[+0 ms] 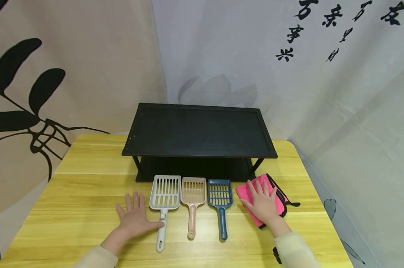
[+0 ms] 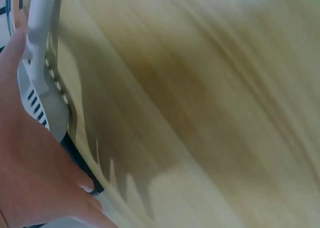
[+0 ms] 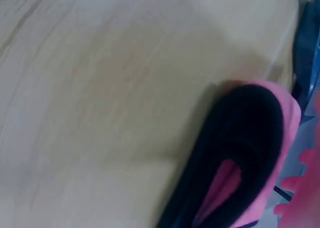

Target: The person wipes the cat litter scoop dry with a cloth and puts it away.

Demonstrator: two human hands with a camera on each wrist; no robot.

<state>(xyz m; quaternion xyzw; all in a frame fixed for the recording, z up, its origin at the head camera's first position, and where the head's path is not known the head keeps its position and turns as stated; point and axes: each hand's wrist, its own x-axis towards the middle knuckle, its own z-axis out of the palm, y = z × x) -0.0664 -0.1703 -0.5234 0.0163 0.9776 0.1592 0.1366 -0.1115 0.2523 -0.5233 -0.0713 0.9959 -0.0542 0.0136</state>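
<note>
The table [image 1: 71, 216] has a black shelf [image 1: 198, 130] at twelve o'clock. Pink cloth [image 1: 243, 192] lies at the white scoop's [image 1: 163, 207] three o'clock. Right hand [image 1: 264, 204] spreads over the cloth; left hand [image 1: 134, 219] spreads, thumb [image 1: 156, 225] at the scoop's handle [image 1: 161, 238]; neither grips anything.

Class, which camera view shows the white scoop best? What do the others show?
The head view: the white scoop shows almost whole from above. Left wrist shows only part, cropped; right wrist shows none.
</note>
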